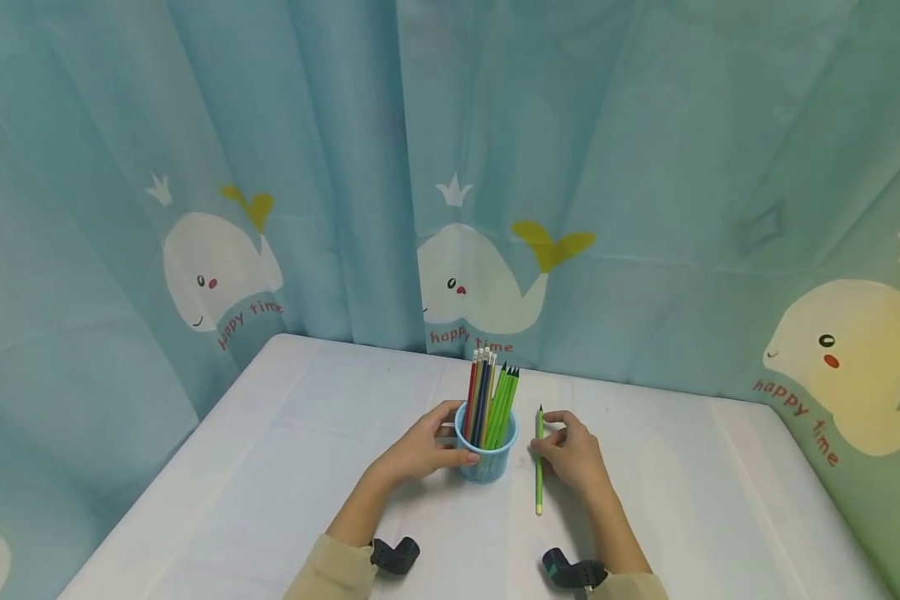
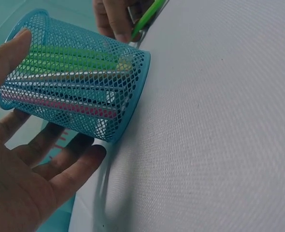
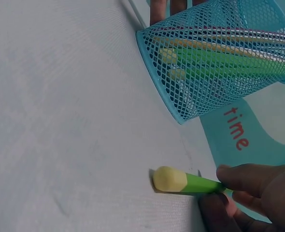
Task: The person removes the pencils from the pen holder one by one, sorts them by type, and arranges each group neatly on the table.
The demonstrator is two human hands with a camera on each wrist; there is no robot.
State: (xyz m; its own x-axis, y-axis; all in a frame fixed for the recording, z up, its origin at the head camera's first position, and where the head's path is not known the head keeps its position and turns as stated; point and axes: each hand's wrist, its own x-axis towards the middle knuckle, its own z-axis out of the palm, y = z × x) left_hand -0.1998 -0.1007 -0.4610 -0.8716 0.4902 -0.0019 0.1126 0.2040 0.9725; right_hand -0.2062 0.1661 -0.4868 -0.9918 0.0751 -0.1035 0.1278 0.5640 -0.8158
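Observation:
A blue mesh pencil cup [image 1: 485, 468] stands upright on the table, holding several pencils. Bright green pencils [image 1: 502, 408] with dark tips up lean to its right, and red, blue and gold-toned pencils [image 1: 480, 392] with light ends up fill the left. My left hand [image 1: 422, 446] grips the cup from the left, thumb at its near side and fingers around the far side. To the right of the cup, a single green pencil [image 1: 539, 496] has its dark tip pointing away and its pale yellow end [image 3: 167, 179] toward me. My right hand [image 1: 572, 450] pinches this pencil between thumb and fingers.
The table has a white cloth [image 1: 285, 467]. Behind it hangs a blue-green curtain [image 1: 645, 183] with whale prints and red lettering. Each wrist wears a black camera strap, one at the left [image 1: 396, 556] and one at the right [image 1: 570, 570].

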